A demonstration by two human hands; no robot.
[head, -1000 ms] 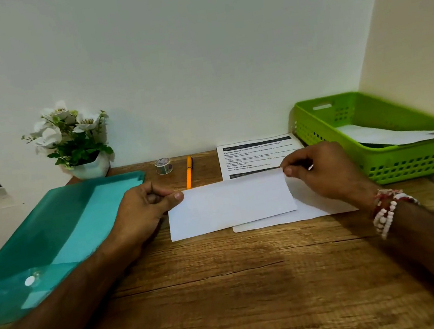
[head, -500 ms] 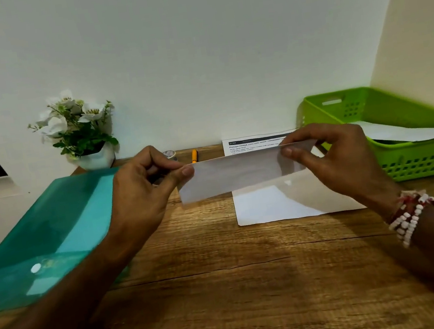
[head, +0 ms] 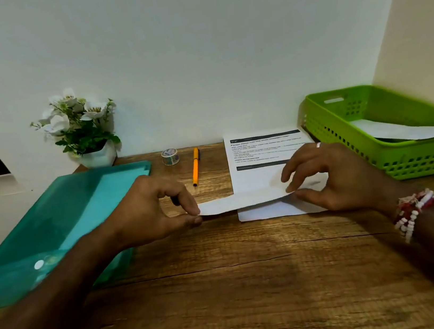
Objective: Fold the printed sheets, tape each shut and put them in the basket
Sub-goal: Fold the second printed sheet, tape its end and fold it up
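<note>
A folded white sheet (head: pixel 239 201) hangs nearly edge-on just above the wooden desk. My left hand (head: pixel 155 212) pinches its left end between thumb and fingers. My right hand (head: pixel 331 176) pinches its right end, thumb below and fingertips on top. Under that hand a printed sheet (head: pixel 259 158) lies flat on the desk, text side up. A green basket (head: pixel 350 129) stands at the right by the wall, with white paper (head: pixel 400 130) lying in it. A small roll of tape (head: pixel 170 156) sits at the back of the desk.
An orange pen (head: pixel 195 166) lies beside the tape. A teal plastic folder (head: pixel 52 229) covers the left part of the desk. A white pot of flowers (head: pixel 86 132) stands in the back left corner. Walls close the desk at the back and right.
The folded sheet was lifted off the desk, held up facing me, then turned nearly flat and lowered. Both hands kept hold of its ends.
</note>
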